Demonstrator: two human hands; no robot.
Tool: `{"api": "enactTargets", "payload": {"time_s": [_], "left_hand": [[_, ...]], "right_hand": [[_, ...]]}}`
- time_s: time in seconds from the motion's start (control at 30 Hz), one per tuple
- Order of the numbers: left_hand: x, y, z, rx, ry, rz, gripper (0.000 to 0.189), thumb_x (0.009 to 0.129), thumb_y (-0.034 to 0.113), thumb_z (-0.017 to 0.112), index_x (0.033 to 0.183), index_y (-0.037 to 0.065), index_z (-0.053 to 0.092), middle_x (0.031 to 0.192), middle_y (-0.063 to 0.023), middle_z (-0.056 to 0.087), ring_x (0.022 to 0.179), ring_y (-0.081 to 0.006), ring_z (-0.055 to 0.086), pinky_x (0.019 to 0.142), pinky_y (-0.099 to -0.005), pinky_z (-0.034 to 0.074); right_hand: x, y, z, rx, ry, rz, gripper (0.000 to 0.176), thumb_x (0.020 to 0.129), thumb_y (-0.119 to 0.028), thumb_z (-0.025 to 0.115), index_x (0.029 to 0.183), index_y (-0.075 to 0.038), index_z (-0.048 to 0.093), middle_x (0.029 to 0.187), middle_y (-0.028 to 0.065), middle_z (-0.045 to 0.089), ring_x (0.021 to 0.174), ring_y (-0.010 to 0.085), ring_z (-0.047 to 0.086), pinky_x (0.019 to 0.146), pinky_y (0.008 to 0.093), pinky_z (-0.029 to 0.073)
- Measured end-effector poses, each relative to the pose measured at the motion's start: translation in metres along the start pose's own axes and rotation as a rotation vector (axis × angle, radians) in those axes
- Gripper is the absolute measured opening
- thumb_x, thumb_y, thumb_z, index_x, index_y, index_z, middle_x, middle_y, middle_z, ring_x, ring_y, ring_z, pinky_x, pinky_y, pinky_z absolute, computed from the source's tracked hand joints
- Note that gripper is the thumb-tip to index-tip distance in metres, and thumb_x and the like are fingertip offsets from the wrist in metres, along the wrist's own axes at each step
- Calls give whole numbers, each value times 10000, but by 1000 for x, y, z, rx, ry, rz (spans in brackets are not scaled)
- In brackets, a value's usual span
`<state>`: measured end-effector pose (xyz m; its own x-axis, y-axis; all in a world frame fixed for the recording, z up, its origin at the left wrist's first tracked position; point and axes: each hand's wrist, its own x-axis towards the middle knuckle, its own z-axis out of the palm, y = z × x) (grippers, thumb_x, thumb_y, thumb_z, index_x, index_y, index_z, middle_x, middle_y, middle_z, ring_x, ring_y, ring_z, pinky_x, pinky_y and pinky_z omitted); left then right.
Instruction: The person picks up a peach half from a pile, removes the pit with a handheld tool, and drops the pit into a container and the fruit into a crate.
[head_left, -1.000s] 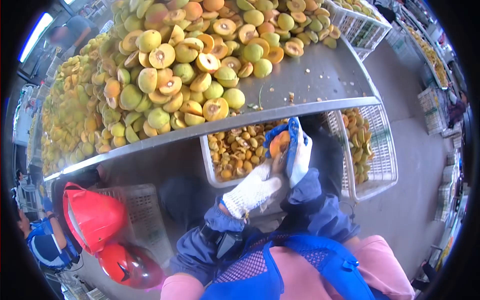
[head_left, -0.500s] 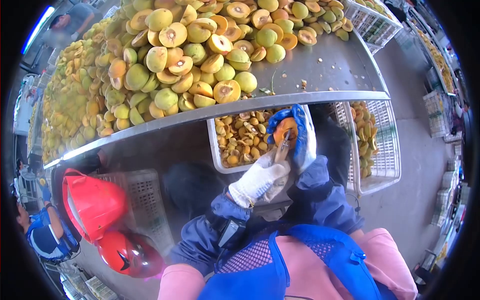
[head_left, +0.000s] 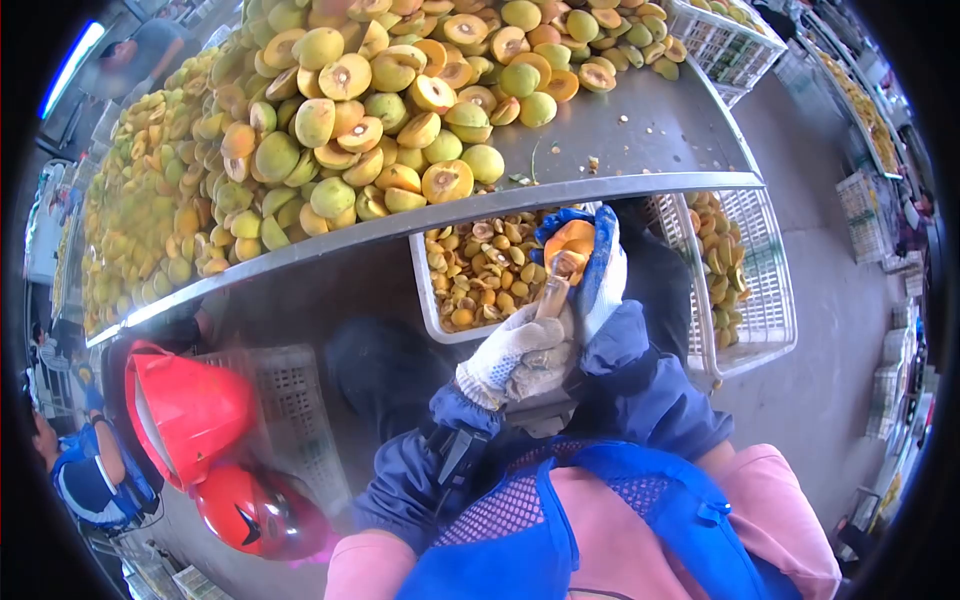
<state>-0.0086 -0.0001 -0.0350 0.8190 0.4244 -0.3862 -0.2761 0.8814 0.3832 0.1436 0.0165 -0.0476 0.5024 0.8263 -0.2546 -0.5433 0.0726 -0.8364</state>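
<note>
My left hand, in a white glove, is closed around the light handle of a pitting tool. The tool's metal end touches the lower part of an orange peach half. My right hand, in a white glove with blue-coated fingers, wraps round that peach half from the right. Both hands are above the near right side of a white crate with many small cut peach pieces and pits in it. The tool's tip is partly hidden by the fruit.
A metal table with a large heap of halved peaches stands in front. At the right is a white basket holding peach halves. Left of me are a red bag, a red helmet and a crate. A co-worker is at far left.
The pitting tool has shifted down toward the lower part of the peach half, and the fruit has turned to show more of its orange flesh. My view has shifted slightly.
</note>
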Motion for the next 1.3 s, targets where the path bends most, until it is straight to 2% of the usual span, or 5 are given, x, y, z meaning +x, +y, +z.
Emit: {"api": "enactTargets", "payload": {"time_s": [0.2, 0.53, 0.73, 0.9, 1.3], "left_hand": [[19, 10, -11, 6, 58, 21, 102, 933, 166, 566, 867, 129, 497, 609, 52, 411, 407, -55, 357, 380, -213, 294], [38, 26, -30, 35, 224, -117, 110, 935, 174, 565, 982, 97, 503, 638, 26, 420, 442, -54, 371, 376, -203, 290], [50, 10, -46, 42, 379, -77, 149, 930, 178, 599, 931, 73, 494, 622, 27, 449, 429, -61, 398, 376, -201, 320], [51, 10, -57, 105, 310, -162, 168, 941, 166, 590, 1043, 42, 541, 661, 7, 497, 448, -75, 440, 396, -203, 360], [31, 36, -2, 1389, 219, 653, 219, 875, 108, 588, 1066, 14, 534, 846, -87, 569, 694, -184, 559, 586, -311, 469]], "right_hand": [[49, -28, -90, -785, 245, -765, 273, 1012, -255, 468, 1010, -31, 623, 889, 73, 650, 802, 190, 642, 744, 294, 529], [156, -230, -165, -1215, -79, -569, 326, 961, -266, 570, 1167, -18, 609, 1035, 66, 636, 981, 154, 578, 858, 307, 455], [321, -165, -50, -1389, -241, -107, 417, 884, -510, 636, 1054, -129, 612, 832, -40, 553, 668, 60, 478, 539, 237, 411], [348, -106, -11, -1839, -19, -340, 654, 778, -505, 722, 1072, 56, 558, 958, 199, 629, 782, 206, 651, 583, 310, 511], [140, -154, -24, -448, -394, 163, 421, 922, -212, 631, 1297, -54, 525, 1073, 58, 649, 885, 152, 658, 718, 289, 556]]}}
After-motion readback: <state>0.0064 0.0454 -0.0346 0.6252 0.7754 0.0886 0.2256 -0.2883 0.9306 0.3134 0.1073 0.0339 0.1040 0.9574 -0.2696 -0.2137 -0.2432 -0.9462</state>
